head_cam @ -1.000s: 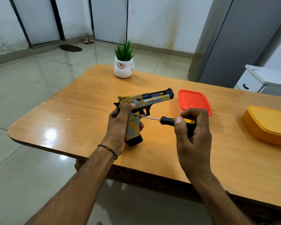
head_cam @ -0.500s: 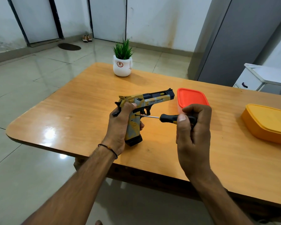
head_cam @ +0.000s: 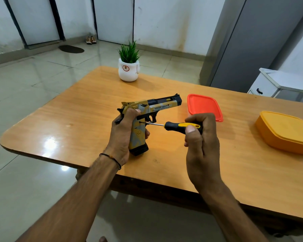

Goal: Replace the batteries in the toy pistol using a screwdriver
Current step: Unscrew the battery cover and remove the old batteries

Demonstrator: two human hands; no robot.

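Screwdriver tip meeting the side of the toy pistol's grip

The left hand is grasping the pistol by its grip, holding it upright over the near middle of the table, barrel pointing right. The right hand is clenching the screwdriver handle just to the right, its shaft lying level and running left into the grip. The screw head is too small to make out, so I cannot tell whether the tip is seated.
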